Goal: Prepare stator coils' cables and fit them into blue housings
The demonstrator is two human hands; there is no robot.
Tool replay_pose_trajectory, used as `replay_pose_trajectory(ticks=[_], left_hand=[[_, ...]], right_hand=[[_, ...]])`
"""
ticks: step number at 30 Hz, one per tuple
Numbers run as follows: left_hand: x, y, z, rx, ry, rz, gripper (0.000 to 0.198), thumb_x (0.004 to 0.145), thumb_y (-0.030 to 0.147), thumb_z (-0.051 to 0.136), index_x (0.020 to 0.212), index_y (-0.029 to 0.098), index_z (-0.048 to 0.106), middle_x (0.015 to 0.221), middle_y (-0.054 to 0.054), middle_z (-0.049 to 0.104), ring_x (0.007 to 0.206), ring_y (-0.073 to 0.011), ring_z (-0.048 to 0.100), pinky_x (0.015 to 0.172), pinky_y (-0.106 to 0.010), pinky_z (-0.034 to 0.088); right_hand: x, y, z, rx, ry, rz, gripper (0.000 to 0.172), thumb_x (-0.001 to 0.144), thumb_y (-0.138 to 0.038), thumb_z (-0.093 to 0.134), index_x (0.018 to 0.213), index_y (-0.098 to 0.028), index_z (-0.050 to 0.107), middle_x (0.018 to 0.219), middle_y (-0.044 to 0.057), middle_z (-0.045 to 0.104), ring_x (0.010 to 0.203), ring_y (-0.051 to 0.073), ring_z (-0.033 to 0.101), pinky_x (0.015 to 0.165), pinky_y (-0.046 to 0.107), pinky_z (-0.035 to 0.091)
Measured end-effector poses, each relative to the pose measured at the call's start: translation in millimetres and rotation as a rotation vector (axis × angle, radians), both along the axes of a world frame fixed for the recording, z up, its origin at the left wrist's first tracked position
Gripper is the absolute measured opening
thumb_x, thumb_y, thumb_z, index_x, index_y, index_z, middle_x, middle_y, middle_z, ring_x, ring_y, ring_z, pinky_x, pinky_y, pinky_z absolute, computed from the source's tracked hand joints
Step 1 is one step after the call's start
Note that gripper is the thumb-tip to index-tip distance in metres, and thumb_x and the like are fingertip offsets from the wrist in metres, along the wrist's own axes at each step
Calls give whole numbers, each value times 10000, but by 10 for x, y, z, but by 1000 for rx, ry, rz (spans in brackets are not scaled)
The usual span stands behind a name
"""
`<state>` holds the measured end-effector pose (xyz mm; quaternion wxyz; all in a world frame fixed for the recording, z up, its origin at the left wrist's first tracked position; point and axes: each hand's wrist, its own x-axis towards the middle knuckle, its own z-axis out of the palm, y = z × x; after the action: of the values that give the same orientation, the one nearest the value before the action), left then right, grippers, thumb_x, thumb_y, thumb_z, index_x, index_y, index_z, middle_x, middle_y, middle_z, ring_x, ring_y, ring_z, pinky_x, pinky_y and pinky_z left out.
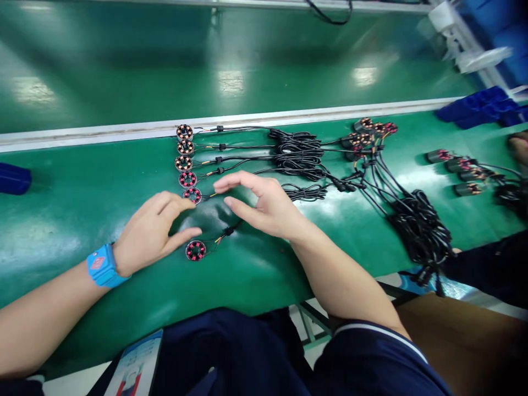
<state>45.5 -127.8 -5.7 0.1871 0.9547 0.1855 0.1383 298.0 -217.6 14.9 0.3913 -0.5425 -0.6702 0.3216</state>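
Observation:
My left hand (pixel 154 231), with a blue wristband (pixel 103 265), hovers over the green belt (pixel 82 198) with fingers apart, its thumb just above a small round motor stator (pixel 195 250) with red windings. My right hand (pixel 264 203) is open too, fingers stretched leftward over that stator's black lead (pixel 225 234). Neither hand holds anything. Just beyond the fingertips a column of several stators (pixel 185 155) lies in a row, their black cables (pixel 299 154) running right into coiled bundles.
A heap of stators with tangled black cables (pixel 416 220) lies to the right, and several more parts (pixel 457 165) beyond it. Another person's hand (pixel 518 148) shows at the far right edge. Blue bins (pixel 478 107) sit at the back right, a blue object (pixel 14 179) at the left.

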Motion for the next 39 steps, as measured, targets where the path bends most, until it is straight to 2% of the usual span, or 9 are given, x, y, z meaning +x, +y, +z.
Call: replay_pose_trajectory(ticks=[3, 7, 12, 17, 22, 27, 32, 35, 39], left_hand=[[31, 73, -62, 95, 35, 80, 372, 993, 453, 572, 1246, 180, 576, 1234, -129, 576, 1129, -295, 585, 942, -453, 516], [43, 72, -97, 88, 28, 38, 220, 992, 367, 591, 1121, 189, 603, 1245, -103, 623, 1129, -282, 604, 963, -449, 511], [44, -3, -67, 66, -48, 0, 171, 960, 306, 645, 1027, 177, 554, 1154, -87, 689, 1055, -252, 660, 910, -406, 523], [43, -56, -34, 141, -118, -16, 249, 925, 273, 691, 1064, 147, 527, 1083, -113, 709, 984, -269, 689, 816, -399, 537], [60, -104, -12, 132, -159, -44, 289, 918, 253, 700, 1105, 131, 516, 1070, -121, 707, 960, -261, 692, 808, -393, 539], [52, -126, -5, 128, -127, -50, 275, 933, 274, 681, 1106, 133, 519, 1037, -114, 691, 928, -255, 671, 784, -389, 521], [46, -98, 15, 128, 39, -81, 178, 1000, 273, 572, 1160, 203, 605, 869, -24, 642, 805, -216, 600, 732, -372, 460], [118, -85, 35, 0, 36, -29, 300, 992, 410, 592, 1210, 207, 619, 950, -39, 639, 875, -225, 587, 792, -390, 461], [241, -74, 41, -67, -41, 9, 235, 999, 383, 584, 1135, 217, 680, 987, -52, 607, 926, -220, 561, 830, -383, 457]], right_hand=[[-41, 105, -162, 161, -231, 23, 399, 883, -151, 687, 1272, -177, 602, 1272, 67, 668, 1190, 217, 600, 1071, 388, 452], [-108, 186, -308, 88, -282, 144, 427, 883, -143, 713, 1288, -189, 587, 1240, 68, 671, 1140, 210, 617, 1013, 378, 477], [-119, 155, -209, -100, -180, 178, 279, 826, -105, 752, 1087, -167, 675, 1008, 21, 668, 839, 124, 614, 746, 235, 476], [-101, 163, -137, -260, 15, 153, 160, 809, -69, 674, 947, -149, 690, 816, -26, 649, 676, 79, 550, 668, 210, 434], [-107, 185, -132, -440, 265, 163, 144, 884, -100, 522, 946, -134, 647, 818, 1, 694, 756, 105, 633, 736, 235, 470], [-138, 168, -67, -468, 133, 147, 157, 888, -69, 463, 924, -159, 588, 764, -26, 688, 701, 93, 605, 711, 232, 422], [-136, 151, -48, -466, 139, 144, 160, 919, -83, 472, 1014, -156, 578, 677, -56, 623, 636, 90, 570, 662, 222, 417], [-134, 151, -61, -455, 157, 166, 185, 931, -92, 463, 1062, -156, 577, 721, -42, 646, 666, 95, 591, 683, 226, 435], [-126, 123, -48, -472, 246, 173, 224, 994, -185, 401, 1153, -168, 557, 741, -28, 643, 721, 123, 639, 699, 246, 480]])
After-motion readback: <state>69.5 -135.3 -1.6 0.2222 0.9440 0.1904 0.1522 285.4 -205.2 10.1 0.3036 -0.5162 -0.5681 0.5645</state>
